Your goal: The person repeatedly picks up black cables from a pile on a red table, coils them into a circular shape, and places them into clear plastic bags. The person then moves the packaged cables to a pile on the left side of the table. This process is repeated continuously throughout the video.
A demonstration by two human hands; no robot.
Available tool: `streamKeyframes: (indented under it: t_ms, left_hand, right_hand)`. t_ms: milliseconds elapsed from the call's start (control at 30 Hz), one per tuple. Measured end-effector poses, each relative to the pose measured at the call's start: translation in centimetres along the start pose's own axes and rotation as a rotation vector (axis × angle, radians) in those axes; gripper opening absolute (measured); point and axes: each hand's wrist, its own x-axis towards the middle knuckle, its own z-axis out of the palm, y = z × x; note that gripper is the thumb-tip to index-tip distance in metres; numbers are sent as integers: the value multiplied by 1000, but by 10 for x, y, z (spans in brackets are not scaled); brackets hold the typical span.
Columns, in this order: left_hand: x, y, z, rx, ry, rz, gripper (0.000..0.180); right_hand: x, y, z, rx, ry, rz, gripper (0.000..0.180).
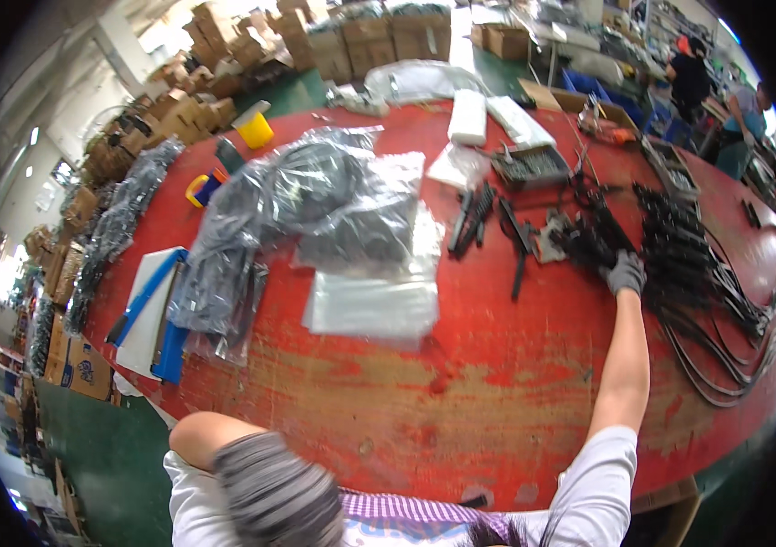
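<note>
My right arm reaches forward over the red table (497,365). At its end my right hand (626,273), in a grey glove, is closed at the edge of a pile of black parts (588,239); what its fingers hold blends into the dark pile. Beside it on the right lies a thick bundle of black straps (679,246), with long ends curving toward the near right. My left arm is bent back close to me, and a grey striped cuff (278,492) fills the lower left. The fingers of my left hand are hidden.
Clear plastic bags (315,201) with dark contents cover the middle left. A blue-and-white paper trimmer (155,310) and a yellow cup (256,129) stand further left. A metal tray (532,167) holds small parts. Two people work at the far right; cardboard boxes (370,46) are stacked behind.
</note>
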Motion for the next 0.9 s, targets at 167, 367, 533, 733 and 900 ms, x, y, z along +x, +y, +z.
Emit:
streamKeyframes:
  t_ms: [167,367,533,733,900]
  left_hand:
    - [-33,4,-11,-183,212,-333,37]
    - [-42,-98,-44,-364,857,-394,34]
    - [31,-215,-50,-365,809,-356,35]
    - [17,-184,-1,-650,568,-626,29]
    - [-105,-172,37,-1218,641,-179,21]
  right_hand:
    - [-29,41,31,236,436,-306,37]
    - [-205,-68,-11,-172,72,-929,18]
    - [-359,-165,-8,-40,61,-1672,8]
    - [-420,-202,-40,589,199,-1775,23]
    - [-369,-164,-69,580,46,-1069,22]
